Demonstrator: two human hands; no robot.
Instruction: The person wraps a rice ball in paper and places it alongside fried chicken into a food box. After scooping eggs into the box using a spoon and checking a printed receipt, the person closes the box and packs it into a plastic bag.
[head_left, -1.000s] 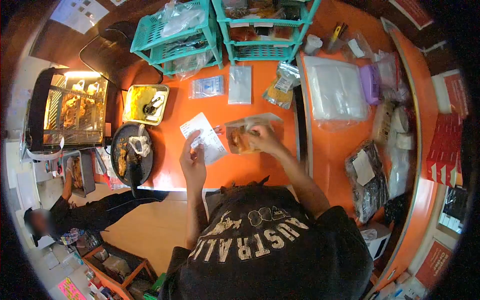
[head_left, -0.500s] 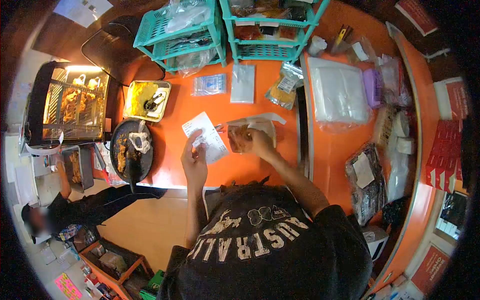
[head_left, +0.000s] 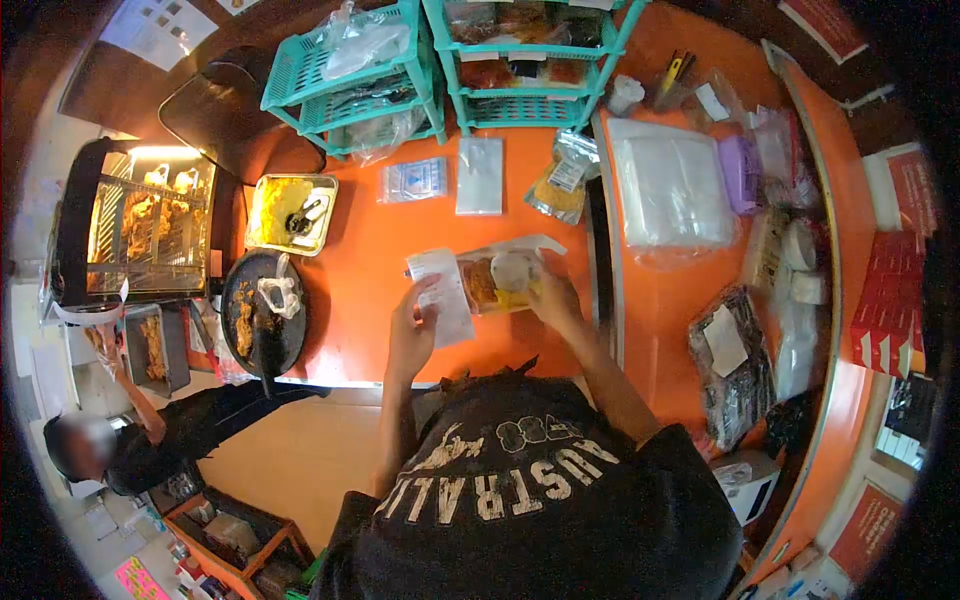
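A white printed slip of paper (head_left: 447,305) is held in my left hand (head_left: 412,322), thumb and fingers closed on its left edge. Its right edge overlaps a clear plastic pack of food (head_left: 482,288), which shows reddish-brown contents, a whitish round item and a yellow patch. My right hand (head_left: 556,300) grips the pack's right side, fingers bent over its edge. Both things are over the orange counter (head_left: 350,335), in front of my body.
Farther back are a flat clear packet (head_left: 480,176), a blue-white packet (head_left: 413,181) and a spice pouch (head_left: 565,178). Teal racks (head_left: 350,75) stand behind. Leftward are a metal tray (head_left: 258,225), a black pan (head_left: 290,335), a lit food warmer (head_left: 150,225) and another person (head_left: 190,420).
My left hand has moved right and slightly down, bringing the slip against the pack. My right hand has shifted from the pack's middle to its right edge, uncovering the whitish and yellow contents.
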